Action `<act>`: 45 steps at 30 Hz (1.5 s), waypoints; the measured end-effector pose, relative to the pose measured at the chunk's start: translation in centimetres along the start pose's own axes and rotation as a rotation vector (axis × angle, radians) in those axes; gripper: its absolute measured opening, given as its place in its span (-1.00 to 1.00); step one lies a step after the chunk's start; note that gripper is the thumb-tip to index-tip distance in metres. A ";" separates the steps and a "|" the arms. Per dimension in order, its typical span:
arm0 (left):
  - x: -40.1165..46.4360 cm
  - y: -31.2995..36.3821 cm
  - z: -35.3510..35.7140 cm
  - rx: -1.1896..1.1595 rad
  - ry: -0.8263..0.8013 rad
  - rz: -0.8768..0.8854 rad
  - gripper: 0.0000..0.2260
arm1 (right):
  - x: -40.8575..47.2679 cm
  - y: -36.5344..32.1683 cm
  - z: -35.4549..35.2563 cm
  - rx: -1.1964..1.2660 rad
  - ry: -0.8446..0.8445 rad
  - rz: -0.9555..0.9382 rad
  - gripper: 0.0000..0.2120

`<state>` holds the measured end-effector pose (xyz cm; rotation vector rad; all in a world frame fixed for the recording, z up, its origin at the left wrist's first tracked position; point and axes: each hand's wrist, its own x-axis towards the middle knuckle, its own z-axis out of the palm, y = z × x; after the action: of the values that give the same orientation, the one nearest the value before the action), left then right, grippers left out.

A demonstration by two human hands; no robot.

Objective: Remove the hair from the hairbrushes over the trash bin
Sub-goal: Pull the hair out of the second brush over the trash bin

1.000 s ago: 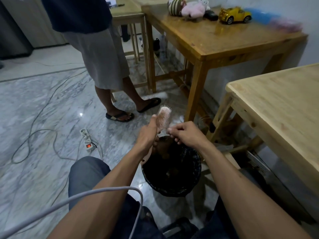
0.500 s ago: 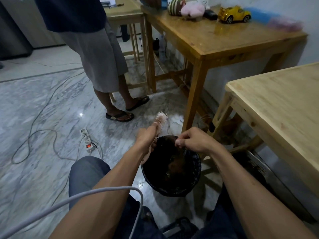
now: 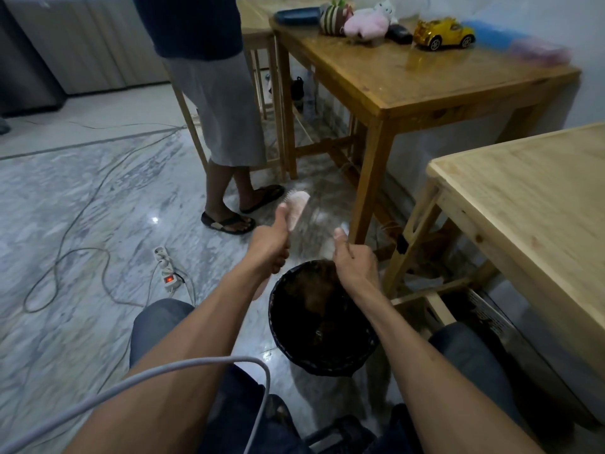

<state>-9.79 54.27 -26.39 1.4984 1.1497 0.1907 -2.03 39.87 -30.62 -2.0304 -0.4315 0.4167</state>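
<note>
My left hand (image 3: 269, 243) grips the handle of a pink hairbrush (image 3: 297, 207) and holds it upright beyond the far rim of the bin, bristles facing left and away. To its right, my right hand (image 3: 356, 261) hovers over the bin's far edge with fingers curled in and thumb sticking up. No hair shows clearly in it. The black round trash bin (image 3: 274, 317) stands on the floor between my knees, with a brownish clump of hair (image 3: 311, 298) inside.
A person in grey shorts and sandals (image 3: 226, 126) stands just beyond the brush. A power strip (image 3: 167, 271) and cables lie on the marble floor at left. A brown table (image 3: 442, 90) with toys stands behind, a pale wooden table (image 3: 530, 204) at right.
My right hand left the brush, dipped over the bin, then rose with its thumb up. The brush turned its bristles away. The standing person shifted their feet.
</note>
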 end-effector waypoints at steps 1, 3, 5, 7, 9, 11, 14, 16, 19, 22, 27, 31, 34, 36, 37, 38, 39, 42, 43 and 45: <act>0.5 0.0 -0.7 -0.005 0.014 -0.019 -0.39 | -0.1 0.7 -0.3 -0.002 0.014 -0.022 -0.34; 1.4 -0.3 -2.2 -0.015 0.059 -0.049 -0.40 | -0.2 2.0 -1.2 -0.005 0.030 -0.018 -0.36; 2.1 -0.9 -3.2 -0.038 0.104 -0.056 -0.40 | -0.4 2.8 -2.1 0.009 0.067 0.053 -0.39; 2.3 -1.3 -3.3 0.027 0.107 -0.002 -0.36 | -0.2 3.6 -2.6 -0.012 0.021 0.118 -0.43; 1.9 -1.3 -2.6 0.136 0.058 0.070 -0.32 | -0.3 3.6 -2.6 -0.115 -0.186 0.134 -0.48; 1.1 -0.9 -1.5 0.242 -0.004 0.116 -0.31 | -0.2 3.4 -2.0 -0.226 -0.369 0.119 -0.55; 0.2 -0.3 0.2 0.392 -0.070 0.176 -0.28 | 0.2 2.4 -1.2 -0.123 -0.382 0.142 -0.56; 0.1 -0.1 1.0 0.445 -0.088 0.210 -0.25 | 0.7 2.0 -0.9 0.147 -0.383 0.176 -0.40; -0.2 0.4 1.9 0.481 -0.104 0.262 -0.18 | 1.1 1.6 -0.9 0.438 -0.492 0.190 -0.52; -0.6 1.0 2.3 0.501 -0.101 0.275 -0.17 | 0.8 2.0 -0.1 0.452 -0.464 0.103 -0.84; -1.4 1.4 1.7 0.386 -0.131 0.187 -0.29 | 0.7 4.1 0.4 0.088 -0.196 -0.113 -0.69; -2.3 0.6 1.9 0.372 -0.125 0.169 -0.39 | 0.5 4.1 0.6 0.015 -0.176 -0.107 -0.72; -2.7 -0.1 1.8 0.447 -0.106 0.200 -0.35 | 0.6 4.2 0.8 -0.067 -0.156 -0.074 -0.75; -3.0 -0.7 1.7 0.480 -0.094 0.215 -0.34 | 0.7 4.6 1.0 -0.125 -0.136 -0.037 -0.76; -3.1 -0.9 1.6 0.491 -0.089 0.219 -0.32 | 0.6 4.6 1.2 -0.147 -0.127 -0.030 -0.77; -3.3 -1.0 1.6 0.502 -0.083 0.220 -0.31 | 0.7 4.3 1.5 -0.175 -0.127 -0.028 -0.78; -3.7 -1.2 1.6 0.516 -0.076 0.216 -0.30 | 0.7 3.8 1.7 -0.213 -0.132 -0.021 -0.79; -5.9 -0.3 1.3 0.460 -0.085 0.212 -0.27 | 1.3 4.0 2.1 -0.362 -0.123 0.164 -0.78; -6.7 0.6 0.8 0.363 -0.090 0.224 -0.25 | 1.2 4.9 1.7 -0.407 -0.116 0.264 -0.75; -7.3 3.5 -0.9 0.209 -0.073 0.301 -0.25 | 0.1 7.4 0.8 -0.430 -0.139 0.405 -0.70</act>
<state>-12.22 50.15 -19.80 1.8474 0.9020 0.2239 -1.36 37.18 -37.55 -2.5263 -0.1984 0.7675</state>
